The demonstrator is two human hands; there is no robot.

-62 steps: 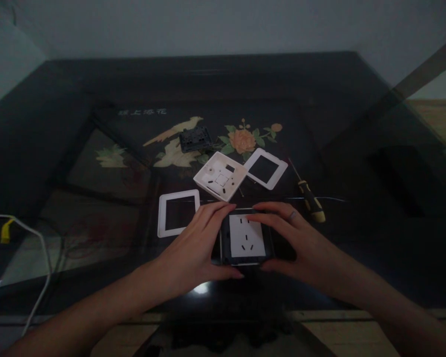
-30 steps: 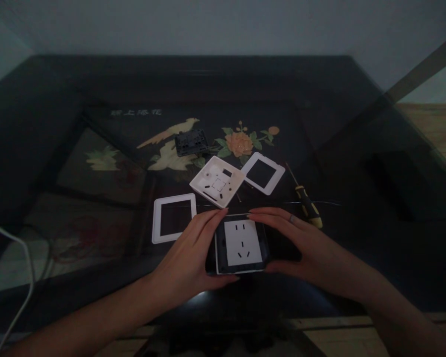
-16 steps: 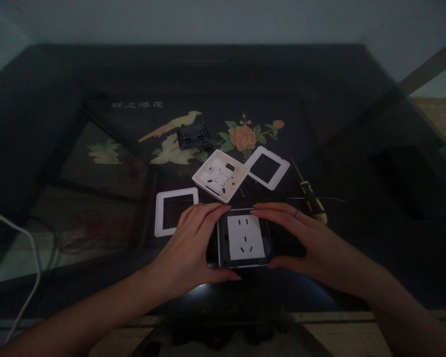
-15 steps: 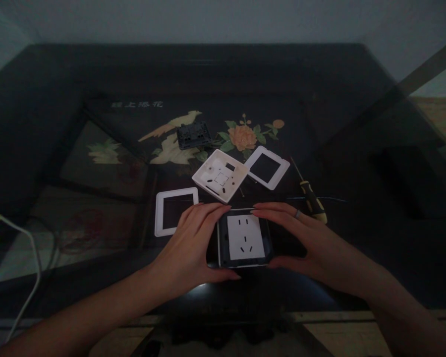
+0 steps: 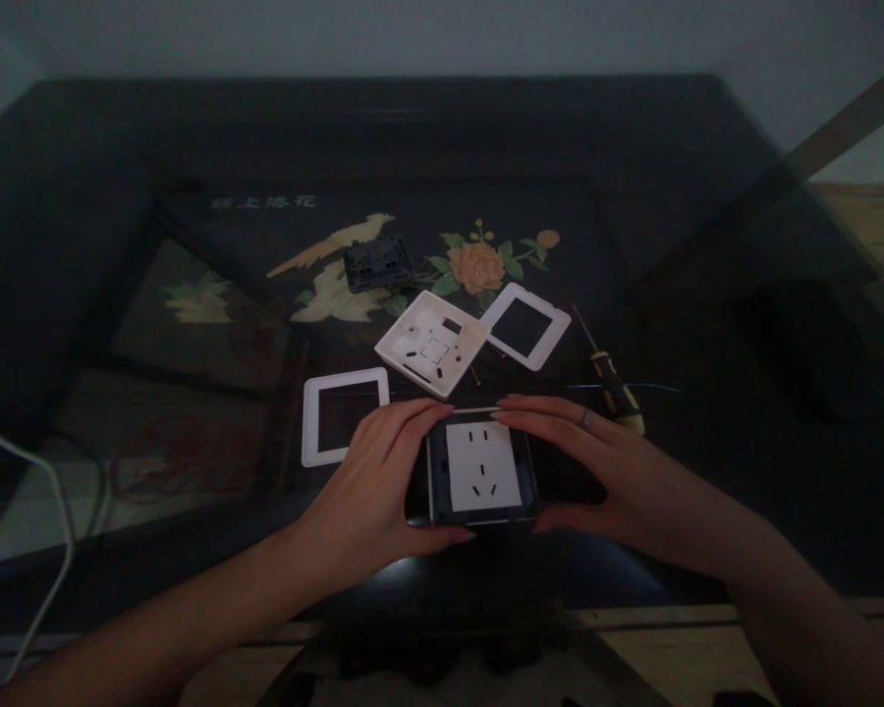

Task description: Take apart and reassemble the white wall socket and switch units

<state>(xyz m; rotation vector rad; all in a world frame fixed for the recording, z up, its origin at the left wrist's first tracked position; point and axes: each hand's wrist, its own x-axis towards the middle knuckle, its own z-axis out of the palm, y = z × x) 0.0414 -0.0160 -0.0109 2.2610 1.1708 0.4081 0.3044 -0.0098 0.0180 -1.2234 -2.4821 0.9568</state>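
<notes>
Between my hands is a wall socket (image 5: 482, 469), a white face with slots set in a dark frame, with a light edge showing beneath. My left hand (image 5: 387, 476) grips its left side, fingertips at the far edge and thumb at the near edge. My right hand (image 5: 596, 462), with a ring on one finger, holds the right side the same way. Just beyond the socket rests a white back box (image 5: 433, 346), open side up. One white cover frame (image 5: 310, 422) lies by my left hand; another white frame (image 5: 562, 330) touches the box's right side.
A screwdriver (image 5: 617, 393) with a yellow and black handle lies to the right. Farther back sits a black socket part (image 5: 377, 263). A small screw (image 5: 475, 376) is near the box. A white cable (image 5: 65, 511) runs along the left of the dark glossy table (image 5: 383, 137).
The whole view has shifted slightly. Both hands keep the same hold on the socket, and the other parts lie as before.
</notes>
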